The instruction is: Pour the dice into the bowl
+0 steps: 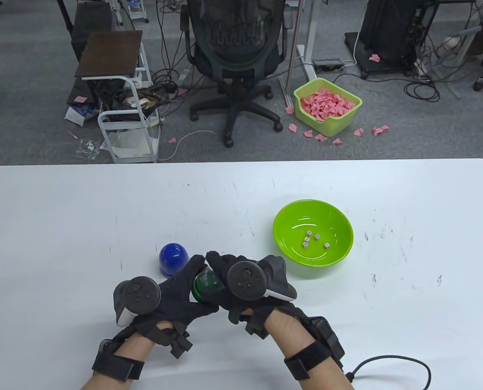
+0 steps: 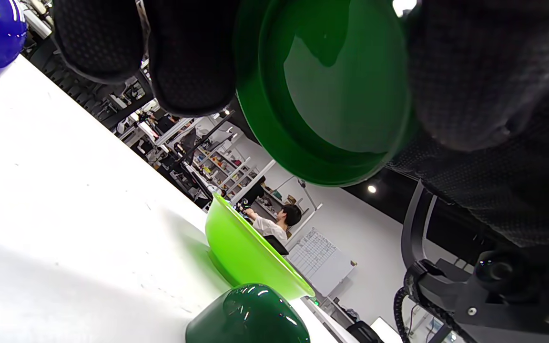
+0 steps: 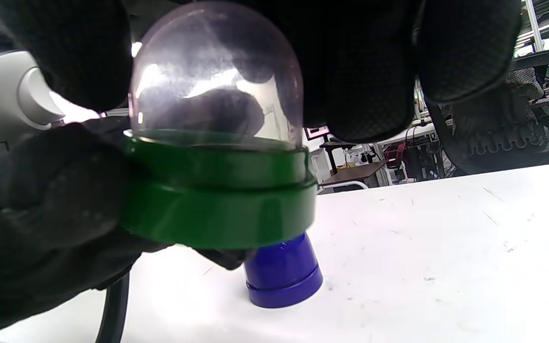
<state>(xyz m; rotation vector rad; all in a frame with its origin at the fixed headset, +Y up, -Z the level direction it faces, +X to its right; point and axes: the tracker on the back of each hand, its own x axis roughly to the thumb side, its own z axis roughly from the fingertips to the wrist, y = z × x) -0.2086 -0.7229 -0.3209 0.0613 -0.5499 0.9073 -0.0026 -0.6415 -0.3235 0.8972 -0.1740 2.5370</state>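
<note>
My two hands meet at the table's front middle around a dice shaker. My left hand (image 1: 184,284) grips its green base (image 3: 217,205), seen from below in the left wrist view (image 2: 331,95). My right hand (image 1: 225,276) grips the clear dome (image 3: 217,81) on that base; no dice show inside it. A glossy green dome cover (image 2: 248,314) stands on the table under the hands, also in the table view (image 1: 204,284). The lime green bowl (image 1: 338,227) sits to the right with several white dice (image 1: 312,239) in it. A blue dice cup (image 1: 174,260) stands just left of the hands.
The blue cup also shows behind the shaker in the right wrist view (image 3: 281,276). The bowl's wall shows in the left wrist view (image 2: 241,252). An office chair (image 1: 235,61) and a bin of pink paper (image 1: 326,105) stand on the floor beyond the table's far edge.
</note>
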